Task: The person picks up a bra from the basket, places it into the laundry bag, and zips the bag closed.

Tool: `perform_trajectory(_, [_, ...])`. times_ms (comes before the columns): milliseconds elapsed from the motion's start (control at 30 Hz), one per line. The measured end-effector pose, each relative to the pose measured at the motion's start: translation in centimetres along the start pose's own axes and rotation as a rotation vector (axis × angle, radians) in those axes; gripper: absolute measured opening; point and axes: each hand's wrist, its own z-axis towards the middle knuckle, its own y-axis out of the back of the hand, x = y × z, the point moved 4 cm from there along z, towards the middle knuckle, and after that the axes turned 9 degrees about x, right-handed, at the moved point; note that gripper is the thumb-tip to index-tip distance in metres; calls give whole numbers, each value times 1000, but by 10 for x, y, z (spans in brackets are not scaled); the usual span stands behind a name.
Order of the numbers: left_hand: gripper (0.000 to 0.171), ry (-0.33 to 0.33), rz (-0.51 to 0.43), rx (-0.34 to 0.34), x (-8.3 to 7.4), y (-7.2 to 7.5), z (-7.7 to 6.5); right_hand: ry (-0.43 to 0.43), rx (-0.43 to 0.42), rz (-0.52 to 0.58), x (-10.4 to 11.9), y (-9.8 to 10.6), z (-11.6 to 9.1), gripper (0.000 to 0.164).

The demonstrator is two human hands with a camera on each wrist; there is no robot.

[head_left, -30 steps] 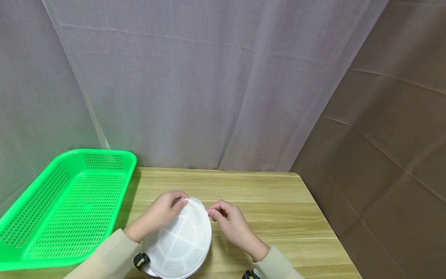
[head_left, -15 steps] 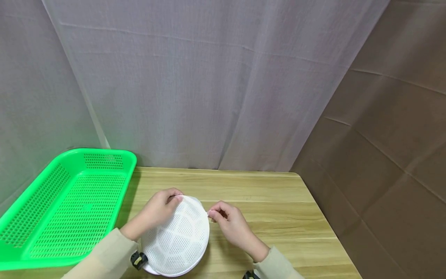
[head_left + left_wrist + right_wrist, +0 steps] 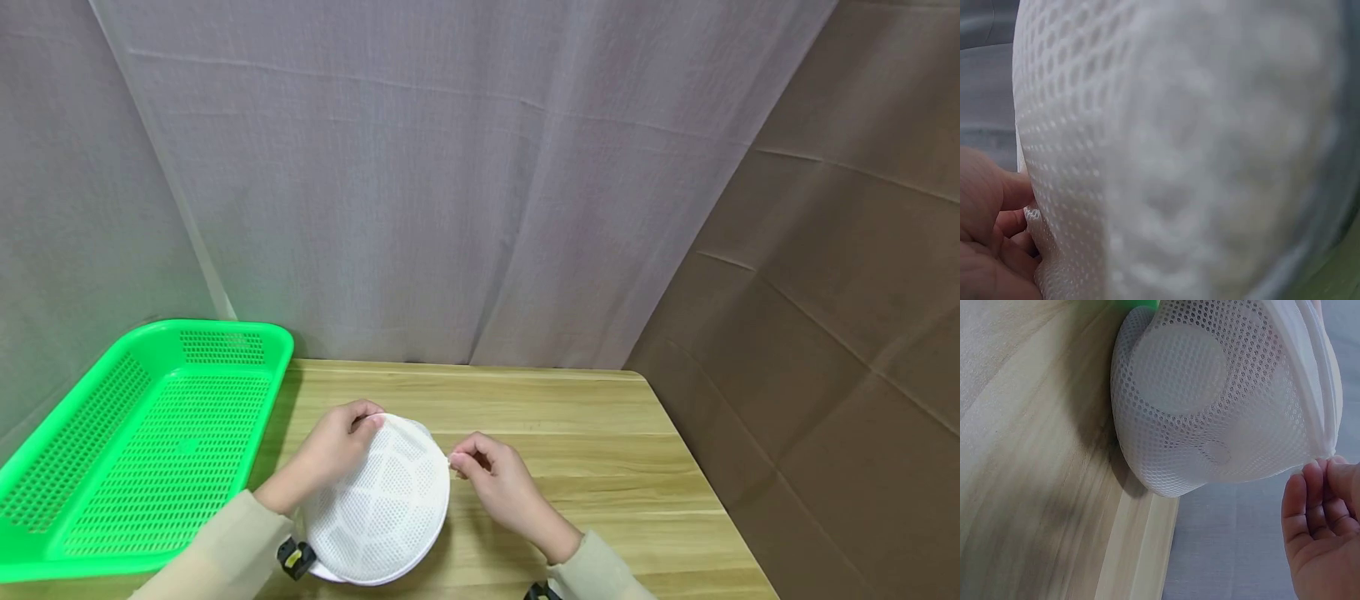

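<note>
A round white mesh laundry bag (image 3: 378, 517) is held tilted over the table in the head view. My left hand (image 3: 333, 450) grips its far-left edge, thumb on the near face. The left wrist view shows the thumb and fingers pinching the mesh (image 3: 1072, 206) into a fold. With thumb and fingertips, my right hand (image 3: 495, 483) pinches the bag's right edge. In the right wrist view those fingertips sit at the end of the zip band (image 3: 1316, 394) along the rim. A rounded shape (image 3: 1179, 369) shows at the bag's lower part. What the pinching fingertips cover is hidden.
A green perforated plastic basket (image 3: 258, 417) stands to the left on the wooden table (image 3: 570, 417). Grey cloth (image 3: 375, 208) hangs behind the table, and brown cloth (image 3: 825, 333) borders its right side.
My left hand has shifted a little left and away from me, and the laundry bag has moved with it. My right hand stays almost in place, still pinching the edge.
</note>
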Motion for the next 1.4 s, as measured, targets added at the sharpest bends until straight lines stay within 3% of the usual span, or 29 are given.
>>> perform_trajectory(333, [15,36,-13,-17,-4,6,0,-13,-110,20,4,14,-1,5])
perform_trajectory(467, [16,50,-13,0,-4,6,1,-12,-120,21,22,19,-2,5])
perform_trajectory(633, [15,4,8,14,-11,5,4,-50,-133,28,40,24,-2,6])
perform_trajectory(833, [20,-76,68,47,-36,-3,6,-35,-150,47,47,26,3,6])
perform_trajectory(1033, [25,-105,155,66,-55,-15,5,-20,-118,58,52,24,6,7])
perform_trajectory(1400, [10,-124,144,-10,-50,-20,1,-30,-100,66,50,21,4,6])
